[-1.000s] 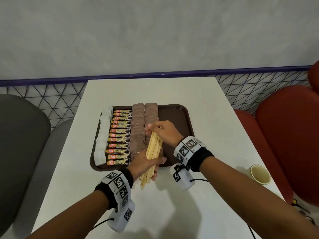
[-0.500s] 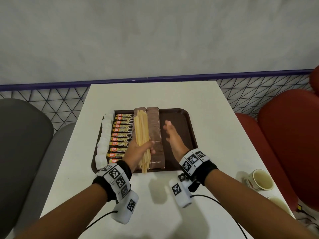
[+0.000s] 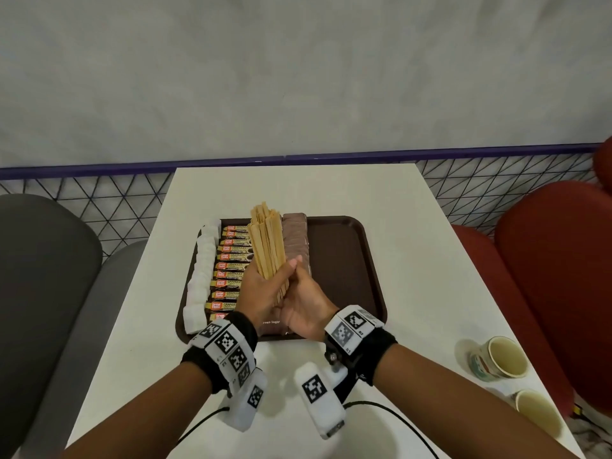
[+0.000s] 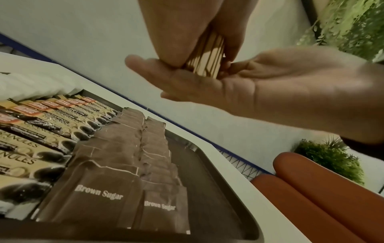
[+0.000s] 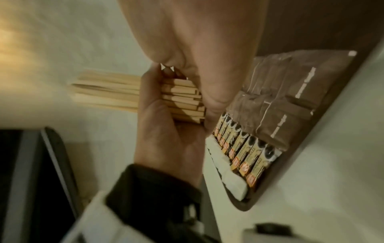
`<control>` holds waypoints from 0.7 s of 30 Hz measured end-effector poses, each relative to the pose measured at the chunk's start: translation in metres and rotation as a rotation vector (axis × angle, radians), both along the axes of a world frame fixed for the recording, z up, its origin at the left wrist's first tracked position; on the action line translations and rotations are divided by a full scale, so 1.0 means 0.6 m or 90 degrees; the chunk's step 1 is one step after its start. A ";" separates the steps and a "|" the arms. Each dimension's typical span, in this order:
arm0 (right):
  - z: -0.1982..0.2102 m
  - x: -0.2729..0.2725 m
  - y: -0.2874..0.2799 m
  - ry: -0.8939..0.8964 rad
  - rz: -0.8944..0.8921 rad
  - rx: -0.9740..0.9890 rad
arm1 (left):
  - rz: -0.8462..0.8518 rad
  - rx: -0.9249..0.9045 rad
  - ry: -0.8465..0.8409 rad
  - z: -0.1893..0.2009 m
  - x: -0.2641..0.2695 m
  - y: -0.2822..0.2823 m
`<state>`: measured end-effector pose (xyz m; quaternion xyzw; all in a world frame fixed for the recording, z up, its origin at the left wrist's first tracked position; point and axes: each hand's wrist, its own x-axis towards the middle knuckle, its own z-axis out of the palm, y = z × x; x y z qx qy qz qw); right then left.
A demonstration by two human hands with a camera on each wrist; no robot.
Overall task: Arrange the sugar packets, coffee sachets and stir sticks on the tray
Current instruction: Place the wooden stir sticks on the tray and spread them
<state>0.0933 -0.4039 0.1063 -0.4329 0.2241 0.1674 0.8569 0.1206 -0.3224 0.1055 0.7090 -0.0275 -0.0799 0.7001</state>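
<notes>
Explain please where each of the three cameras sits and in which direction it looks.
Head: worn on the head, looking forward and down at the tray; both forearms, left hand and right hand show.
Left wrist: low over the brown sugar packets, looking up at the stir sticks; both hands show.
Right wrist: beside the tray's near edge, looking leftward; both hands show.
Shared: all three show the stir sticks gripped by the left hand, right palm at their ends.

Left hand grips stir sticks; right hand (blurred) seemingly presses their ends.
</notes>
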 end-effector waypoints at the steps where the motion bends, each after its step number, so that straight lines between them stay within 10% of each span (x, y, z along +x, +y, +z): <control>1: 0.001 -0.001 0.000 -0.003 0.008 -0.018 | 0.001 0.005 0.001 -0.002 0.003 0.003; 12: 0.144 0.052 -0.056 -0.560 -0.030 -0.797 | -0.098 0.067 0.015 -0.017 -0.005 0.022; 16: 0.149 0.058 -0.062 -0.486 0.336 -0.815 | -0.115 0.067 0.010 -0.015 -0.006 0.020; 21: 0.156 0.053 -0.064 -0.517 0.158 -0.751 | -0.113 0.067 0.005 -0.015 -0.004 0.023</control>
